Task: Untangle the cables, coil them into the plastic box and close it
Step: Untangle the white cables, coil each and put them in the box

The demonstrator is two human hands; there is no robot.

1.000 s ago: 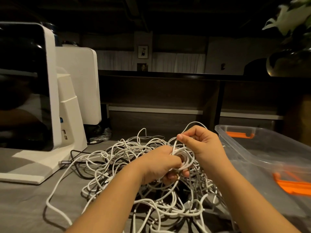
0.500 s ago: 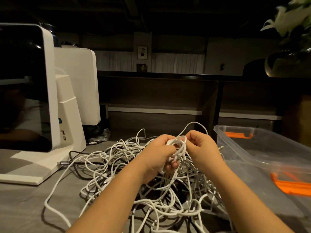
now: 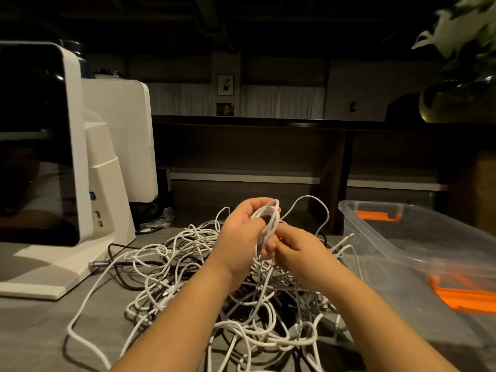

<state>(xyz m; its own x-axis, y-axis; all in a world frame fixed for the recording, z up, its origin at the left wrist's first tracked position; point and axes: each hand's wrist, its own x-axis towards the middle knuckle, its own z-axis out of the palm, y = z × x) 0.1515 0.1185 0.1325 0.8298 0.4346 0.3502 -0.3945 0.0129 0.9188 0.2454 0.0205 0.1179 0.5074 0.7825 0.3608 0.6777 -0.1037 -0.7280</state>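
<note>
A big tangle of white cables (image 3: pixel 188 267) with a few dark ones lies on the grey table in front of me. My left hand (image 3: pixel 241 237) grips a small coil of white cable (image 3: pixel 269 216), held upright above the pile. My right hand (image 3: pixel 300 253) sits just below and right of the coil, fingers curled on the cable strand feeding into it. The clear plastic box (image 3: pixel 397 237) with orange latches stands open at the right, with no cable inside that I can see.
A white machine with a dark screen (image 3: pixel 67 167) stands at the left, a dark cable plugged near its base. A dark vase with white flowers (image 3: pixel 456 98) is at the far right. A dark shelf unit runs behind the table.
My left hand has lifted the coil higher and turned it upright. My right hand has dropped from beside the coil to below it, following the strand round.
</note>
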